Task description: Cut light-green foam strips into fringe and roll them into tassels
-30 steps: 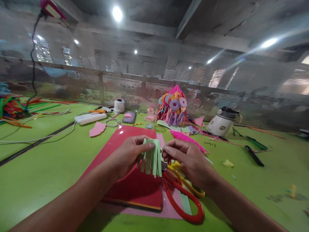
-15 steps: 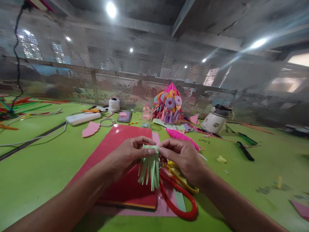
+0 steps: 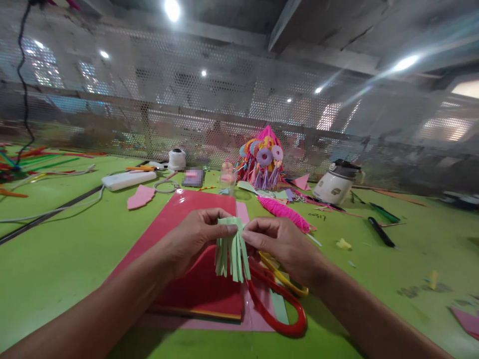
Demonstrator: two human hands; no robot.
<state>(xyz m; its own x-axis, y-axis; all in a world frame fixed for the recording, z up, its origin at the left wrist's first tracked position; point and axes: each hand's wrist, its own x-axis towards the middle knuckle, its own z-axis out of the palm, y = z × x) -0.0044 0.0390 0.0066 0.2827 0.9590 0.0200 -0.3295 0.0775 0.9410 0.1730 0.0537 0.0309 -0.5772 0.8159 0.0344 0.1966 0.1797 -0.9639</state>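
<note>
A light green paper fringe (image 3: 232, 249) hangs between my hands, its cut strips pointing down. My left hand (image 3: 200, 232) pinches the uncut top band between thumb and fingers. At the band's right edge, the fingertips of my right hand (image 3: 275, 239) are closed in a pinch; the exact contact is hard to see. Below the fringe lies a stack of red paper sheets (image 3: 194, 294) with pink paper (image 3: 258, 319) under it. Red-handled scissors (image 3: 299, 319) and a yellow handle (image 3: 286, 281) lie under my right hand, their blades hidden.
On the green table (image 3: 56, 269) stand a hanging-style bundle of colourful tassels (image 3: 264, 159) and a white jug (image 3: 335, 184). A pink yarn skein (image 3: 284, 213), a black pen-like tool (image 3: 379, 233), a white power strip (image 3: 129, 180) and pink paper scraps (image 3: 141, 197) lie around.
The fringe has risen slightly and turned, showing more of its top band, and its strips hang differently. My left hand has shifted a little left and up; the right hand hardly moved.
</note>
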